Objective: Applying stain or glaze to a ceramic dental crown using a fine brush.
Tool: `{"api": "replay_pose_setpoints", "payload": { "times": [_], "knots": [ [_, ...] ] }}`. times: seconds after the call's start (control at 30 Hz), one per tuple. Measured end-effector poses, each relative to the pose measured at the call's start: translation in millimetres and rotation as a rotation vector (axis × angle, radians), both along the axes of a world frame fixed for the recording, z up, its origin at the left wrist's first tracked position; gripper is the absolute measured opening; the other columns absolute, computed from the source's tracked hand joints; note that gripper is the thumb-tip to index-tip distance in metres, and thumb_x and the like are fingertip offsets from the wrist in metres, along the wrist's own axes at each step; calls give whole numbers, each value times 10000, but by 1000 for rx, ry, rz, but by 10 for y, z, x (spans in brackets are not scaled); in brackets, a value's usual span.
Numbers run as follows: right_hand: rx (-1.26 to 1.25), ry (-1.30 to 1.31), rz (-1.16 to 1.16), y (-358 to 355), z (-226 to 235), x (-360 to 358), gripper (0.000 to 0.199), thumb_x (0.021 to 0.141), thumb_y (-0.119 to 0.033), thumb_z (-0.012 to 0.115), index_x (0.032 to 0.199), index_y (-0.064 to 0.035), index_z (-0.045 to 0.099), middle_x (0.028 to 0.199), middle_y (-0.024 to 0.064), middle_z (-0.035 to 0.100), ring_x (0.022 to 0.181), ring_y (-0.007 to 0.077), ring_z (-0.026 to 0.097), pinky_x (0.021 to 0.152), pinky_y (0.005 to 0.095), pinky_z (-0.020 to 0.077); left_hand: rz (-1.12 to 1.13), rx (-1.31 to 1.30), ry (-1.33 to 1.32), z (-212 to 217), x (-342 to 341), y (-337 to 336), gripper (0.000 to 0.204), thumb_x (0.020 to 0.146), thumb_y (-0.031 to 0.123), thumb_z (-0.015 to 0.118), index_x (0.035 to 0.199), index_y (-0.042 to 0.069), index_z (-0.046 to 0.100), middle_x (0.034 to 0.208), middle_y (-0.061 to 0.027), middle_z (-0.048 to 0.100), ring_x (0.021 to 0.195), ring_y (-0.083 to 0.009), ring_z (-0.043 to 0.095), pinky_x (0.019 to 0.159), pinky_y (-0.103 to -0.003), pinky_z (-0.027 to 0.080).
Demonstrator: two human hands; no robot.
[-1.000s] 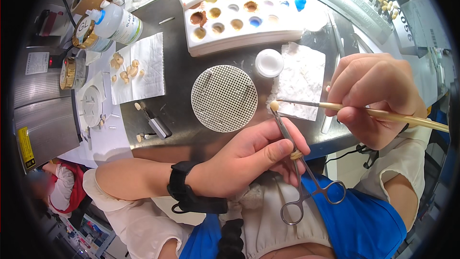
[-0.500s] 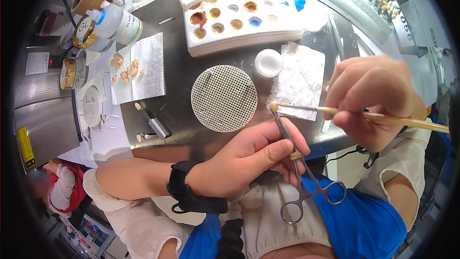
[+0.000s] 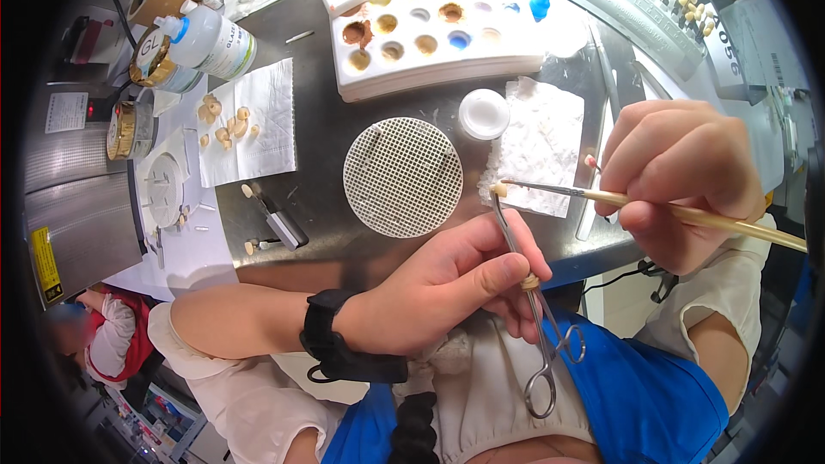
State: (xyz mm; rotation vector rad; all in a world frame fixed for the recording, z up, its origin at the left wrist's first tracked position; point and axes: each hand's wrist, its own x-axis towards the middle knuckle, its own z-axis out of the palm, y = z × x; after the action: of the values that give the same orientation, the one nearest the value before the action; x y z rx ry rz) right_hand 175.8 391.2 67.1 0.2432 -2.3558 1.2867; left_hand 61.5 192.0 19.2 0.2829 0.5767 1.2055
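Observation:
My left hand (image 3: 447, 279) is closed around a pair of ring-handled locking forceps (image 3: 534, 314), with a tan band wound round its shanks. The forceps' jaws point away from me and grip a small cream tooth crown (image 3: 499, 191). My right hand (image 3: 683, 176) pinches a thin paintbrush (image 3: 696, 215) with a pale wooden handle. Its dark bristle tip lies at the crown's upper edge, seemingly touching it. A small reddish-tipped thing (image 3: 589, 161) shows beside the right fingers; whether they hold it I cannot tell. Just behind the crown lies a crumpled white tissue (image 3: 550, 150).
A round honeycomb tray (image 3: 403, 176) lies mid-table, with a white jar (image 3: 484, 113) to its right. Behind stands a paint palette (image 3: 404, 77) with coloured wells. On the left are several crowns (image 3: 225, 133) on a paper towel (image 3: 275, 103), and a bottle (image 3: 210, 43). A person (image 3: 116, 335) sits far left.
The forceps have rolled in my left hand, so the finger rings now stand closer together. The crown has turned with them. My right hand and the brush have shifted slightly.

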Motion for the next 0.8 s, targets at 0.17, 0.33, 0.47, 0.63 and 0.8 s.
{"api": "replay_pose_setpoints", "payload": {
  "times": [0.17, 0.33, 0.47, 0.63, 0.8],
  "knots": [
    [107, -36, 31, 27, 3, -16, 250, 842, -204, 670, 777, -71, 469, 600, 80, 588, 475, 187, 546, 453, 295, 457, 8, 7, 8, 1, 3, 6, 286, 970, 301, 448, 1026, 20, 452, 848, -131, 601, 758, -197, 628, 682, -283, 506],
    [118, -38, 33, 41, 20, -29, 252, 838, -196, 673, 767, -71, 467, 588, 78, 584, 464, 186, 543, 445, 293, 458, 17, 17, 19, -3, 7, 17, 279, 973, 294, 445, 1023, 20, 455, 843, -129, 602, 761, -193, 625, 685, -278, 500],
    [77, -62, 96, 32, 67, -7, 252, 839, -191, 673, 759, -74, 465, 577, 77, 581, 460, 184, 542, 436, 288, 450, 29, 12, 6, -3, 15, 13, 278, 974, 293, 442, 1021, 19, 456, 838, -127, 601, 762, -192, 625, 686, -279, 501],
    [68, -28, 36, 6, 10, -26, 245, 839, -179, 669, 750, -74, 467, 576, 72, 586, 454, 175, 542, 418, 278, 435, 21, 18, 11, -8, 10, 6, 280, 973, 291, 443, 1021, 16, 455, 830, -118, 590, 769, -191, 622, 687, -282, 504],
    [88, -36, 40, 17, 7, -26, 248, 835, -182, 673, 746, -71, 470, 575, 69, 587, 452, 171, 543, 409, 272, 427, 17, 15, 8, -9, 10, 7, 280, 973, 291, 443, 1022, 16, 457, 831, -116, 588, 777, -188, 622, 693, -287, 506]
  ]
}}
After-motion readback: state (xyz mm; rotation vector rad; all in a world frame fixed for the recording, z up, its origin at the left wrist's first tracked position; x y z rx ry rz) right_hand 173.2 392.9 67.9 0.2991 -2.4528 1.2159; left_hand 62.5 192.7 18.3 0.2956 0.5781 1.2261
